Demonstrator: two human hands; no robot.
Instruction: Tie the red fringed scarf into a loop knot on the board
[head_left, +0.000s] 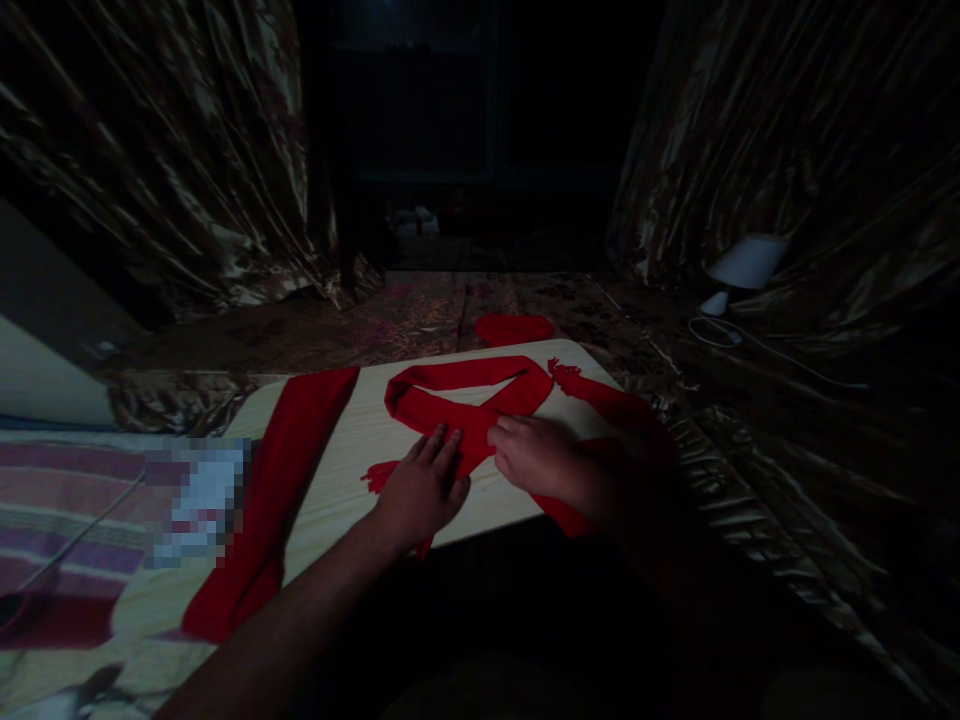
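A red fringed scarf (465, 376) lies on the pale tabletop (345, 450), bent into a loop with its ends crossing near me. My left hand (420, 490) rests on its near part, fingers stretched out and pressing on the cloth. Just to the right, my right hand (536, 455) has curled fingers pinching the scarf's edge close to the crossing. A red tassel (381, 476) pokes out beside my left hand. More red cloth (559, 512) hangs below my right hand, partly hidden by it.
Another long red cloth (300, 450) runs down the table's left side, and a fringed red piece (611, 402) lies at its right. Behind the table is a rounded red item (514, 328). A white lamp (750, 262) with a cord stands at right. A blurred packet (199, 500) sits left.
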